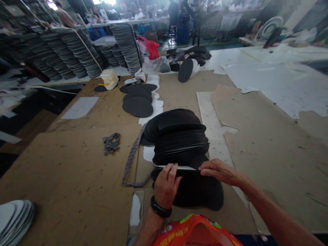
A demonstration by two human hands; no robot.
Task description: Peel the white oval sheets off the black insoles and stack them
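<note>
Several thin black pieces with rounded outlines stand fanned on edge in a row (pixel 179 140) in front of me. At the near end a black rounded piece (pixel 194 188) lies tilted toward me, with a pale strip (pixel 186 167) showing along its upper edge. My left hand (pixel 166 186), with a dark band at the wrist, is closed over the left part of that edge. At the right end, my right hand (pixel 216 171) pinches the same edge between thumb and fingers. Whether the hands grip one piece or more cannot be made out.
Brown board (pixel 84 164) covers the table. A grey fabric strip (pixel 130 160) and a crumpled grey scrap (pixel 111 143) lie left. More dark ovals (pixel 138 104) lie farther off. White-topped pieces (pixel 16 218) are stacked at lower left. Tall stacks (pixel 77 54) stand behind.
</note>
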